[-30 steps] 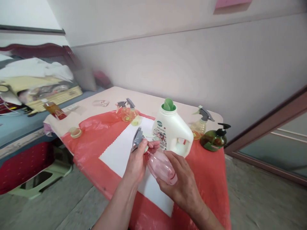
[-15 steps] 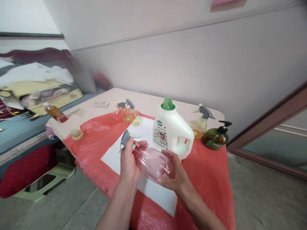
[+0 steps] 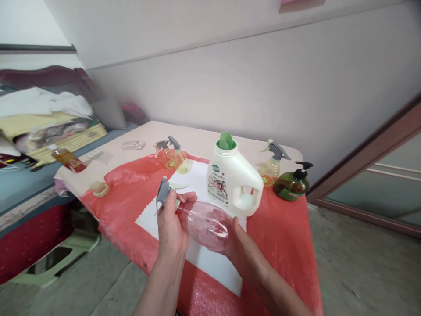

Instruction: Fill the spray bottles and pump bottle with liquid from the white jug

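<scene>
A clear pink spray bottle lies nearly sideways in the air over the table, its grey trigger head pointing left. My left hand is closed around its neck just below the trigger head. At the base end, my right hand grips the bottle, its fingers partly hidden behind it. Just beyond stands a large white detergent jug with a green spout in its open mouth. Under the bottle, a white sheet is spread on red plastic.
Two small spray bottles stand at the back left, another spray bottle and a green pump bottle at the right. A round cap and an amber bottle lie left. A stool stands beside the table.
The pink bottle has turned slightly in my hands, and my right hand has shifted further round its base. The whole view has swung a little to the right.
</scene>
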Tool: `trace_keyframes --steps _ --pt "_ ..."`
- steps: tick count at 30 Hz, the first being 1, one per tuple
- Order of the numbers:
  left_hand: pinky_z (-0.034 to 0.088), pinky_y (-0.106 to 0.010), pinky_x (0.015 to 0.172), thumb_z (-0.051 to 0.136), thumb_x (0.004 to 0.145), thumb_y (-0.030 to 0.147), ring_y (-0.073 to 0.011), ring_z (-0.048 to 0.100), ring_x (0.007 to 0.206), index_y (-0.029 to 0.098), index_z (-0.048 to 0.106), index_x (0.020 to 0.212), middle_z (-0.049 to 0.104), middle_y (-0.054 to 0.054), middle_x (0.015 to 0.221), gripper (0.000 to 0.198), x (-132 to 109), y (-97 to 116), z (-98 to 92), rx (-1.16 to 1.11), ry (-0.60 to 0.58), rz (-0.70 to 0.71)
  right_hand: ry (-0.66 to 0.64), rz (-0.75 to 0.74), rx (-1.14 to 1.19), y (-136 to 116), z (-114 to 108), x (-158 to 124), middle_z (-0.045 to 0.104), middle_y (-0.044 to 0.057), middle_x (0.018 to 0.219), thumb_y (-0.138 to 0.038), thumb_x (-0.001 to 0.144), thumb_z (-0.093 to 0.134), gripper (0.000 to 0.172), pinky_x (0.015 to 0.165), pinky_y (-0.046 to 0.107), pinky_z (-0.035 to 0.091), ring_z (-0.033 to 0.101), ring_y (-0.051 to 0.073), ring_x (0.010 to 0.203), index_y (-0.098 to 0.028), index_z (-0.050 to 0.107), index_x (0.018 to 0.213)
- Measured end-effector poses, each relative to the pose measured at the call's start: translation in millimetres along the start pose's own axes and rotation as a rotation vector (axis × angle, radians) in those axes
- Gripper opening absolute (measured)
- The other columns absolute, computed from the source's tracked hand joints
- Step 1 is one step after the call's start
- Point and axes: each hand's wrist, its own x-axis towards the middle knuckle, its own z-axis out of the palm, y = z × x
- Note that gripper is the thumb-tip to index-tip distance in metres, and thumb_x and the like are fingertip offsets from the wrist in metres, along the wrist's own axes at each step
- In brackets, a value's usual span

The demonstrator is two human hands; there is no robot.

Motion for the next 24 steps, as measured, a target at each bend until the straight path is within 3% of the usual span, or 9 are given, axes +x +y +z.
trace_keyframes --steps 2,4,8,11,14,16,18,21,24 --pt "0.052 -0.033 0.08 0.069 0.077 0.044 -0.0211 0.069 0.083 0.016 0.054 0.066 0.072 -0.009 0.082 0.033 1.1 1.5 -0.6 -0.001 0.01 -0.002 0.008 -0.124 -0.037 -3.0 2.0 -2.3 0.052 0.006 0.138 -0.051 0.057 0.085 0.083 0.096 0.043 0.046 0.053 0.027 0.121 -0.034 0.05 0.13" --pt "0.052 -0.033 0.081 0.07 0.076 0.045 -0.0211 0.069 0.084 0.016 0.055 0.067 0.072 -0.01 0.085 0.034 1.0 2.8 -0.6 0.002 -0.006 -0.021 0.019 -0.174 -0.079 -5.9 2.0 -4.7 0.053 0.005 0.136 -0.035 0.044 0.092 0.093 0.098 0.042 0.044 0.054 0.028 0.12 -0.035 0.052 0.128" --pt "0.052 -0.035 0.082 0.072 0.074 0.046 -0.0226 0.069 0.086 0.015 0.056 0.067 0.072 -0.011 0.087 0.035 -1.7 2.2 0.8 -0.006 -0.05 -0.044 0.062 -0.047 -0.085 -3.5 -4.9 -2.5 0.065 0.01 0.109 -0.065 0.071 0.069 0.064 0.069 0.034 0.052 0.064 0.023 0.09 -0.025 0.059 0.12" --pt "0.052 -0.036 0.082 0.071 0.074 0.045 -0.0227 0.069 0.084 0.015 0.056 0.067 0.072 -0.01 0.084 0.034 -1.9 0.4 1.3 0.002 -0.018 -0.01 0.096 0.058 -0.065 2.2 -8.4 3.5 0.065 0.012 0.103 -0.08 0.075 0.05 0.073 0.059 0.031 0.051 0.064 0.024 0.087 -0.022 0.06 0.118" --pt "0.052 -0.035 0.082 0.071 0.073 0.045 -0.0211 0.069 0.082 0.016 0.053 0.065 0.071 -0.009 0.081 0.035 0.5 0.1 0.8 0.001 0.04 -0.016 0.107 -0.037 -0.047 1.3 -4.1 3.8 0.059 0.01 0.124 -0.073 0.064 0.07 0.073 0.079 0.038 0.052 0.058 0.026 0.107 -0.027 0.06 0.12" --pt "0.052 -0.035 0.083 0.071 0.073 0.044 -0.0202 0.069 0.082 0.016 0.052 0.065 0.072 -0.009 0.081 0.035 2.1 0.9 0.5 -0.007 0.061 -0.038 0.067 -0.145 -0.056 -3.3 0.9 -0.3 0.054 0.005 0.135 -0.052 0.054 0.087 0.078 0.095 0.041 0.045 0.054 0.026 0.118 -0.032 0.057 0.123" --pt "0.052 -0.036 0.085 0.071 0.073 0.044 -0.02 0.069 0.083 0.016 0.053 0.066 0.072 -0.009 0.083 0.034 2.3 1.6 0.8 -0.02 0.046 -0.053 0.023 -0.19 -0.07 -7.2 3.7 -4.4 0.053 0.003 0.136 -0.035 0.048 0.092 0.085 0.101 0.04 0.041 0.052 0.026 0.121 -0.034 0.056 0.125" --pt "0.052 -0.037 0.087 0.073 0.073 0.043 -0.0214 0.069 0.086 0.015 0.055 0.067 0.072 -0.01 0.085 0.033 0.5 1.4 1.5 -0.029 -0.008 -0.058 0.051 -0.094 -0.072 -5.4 1.4 -4.0 0.062 0.007 0.121 -0.053 0.064 0.08 0.067 0.081 0.035 0.049 0.062 0.024 0.103 -0.028 0.058 0.122" --pt "0.053 -0.038 0.085 0.072 0.075 0.044 -0.0225 0.069 0.086 0.015 0.057 0.069 0.071 -0.01 0.085 0.033 -1.3 -0.1 1.5 -0.02 -0.021 -0.042 0.141 0.06 -0.043 2.7 -2.1 2.5 0.066 0.012 0.107 -0.08 0.071 0.055 0.074 0.059 0.029 0.047 0.064 0.023 0.085 -0.021 0.061 0.116"
